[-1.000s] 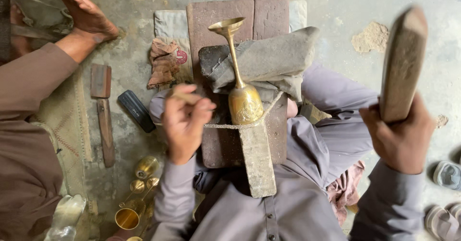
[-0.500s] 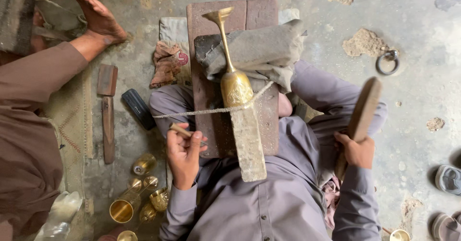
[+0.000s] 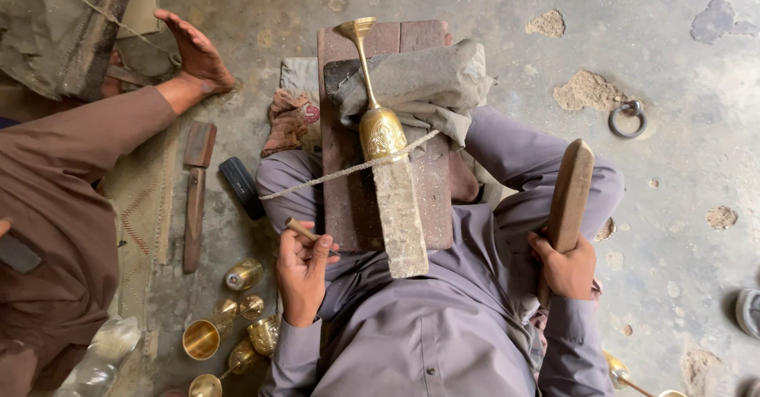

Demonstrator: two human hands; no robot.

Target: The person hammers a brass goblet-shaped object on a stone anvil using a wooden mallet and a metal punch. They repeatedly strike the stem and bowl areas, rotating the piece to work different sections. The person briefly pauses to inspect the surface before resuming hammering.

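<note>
- Head view looks straight down on a person sitting on a concrete floor (image 3: 491, 17), legs round a reddish wooden block (image 3: 348, 199). One block, and it's the biggest thing in play.
- One grey stone-like bar (image 3: 400, 215) lies on the block, holding a brass goblet (image 3: 380, 128) by the cup, stem pointing away. A cord (image 3: 317, 179) crosses right at the cup.
- One wooden mallet (image 3: 566, 203) sits in the right hand (image 3: 566, 269), fingers wrapped tight low on the handle, head up and well clear of the goblet.
- Left hand (image 3: 303, 266) pinches one small punch (image 3: 299, 228) between thumb and fingers, just beside the block, not touching the brass.
- My take: for clean work, get the punch tip seated square on the cup first, keep the cord taut, then tap lightly.
- Spare brass pieces (image 3: 226, 326) by the left knee: I count about six, hard to split.
- One iron ring (image 3: 629, 117) on the floor, one other person's foot (image 3: 194, 49) top left.
</note>
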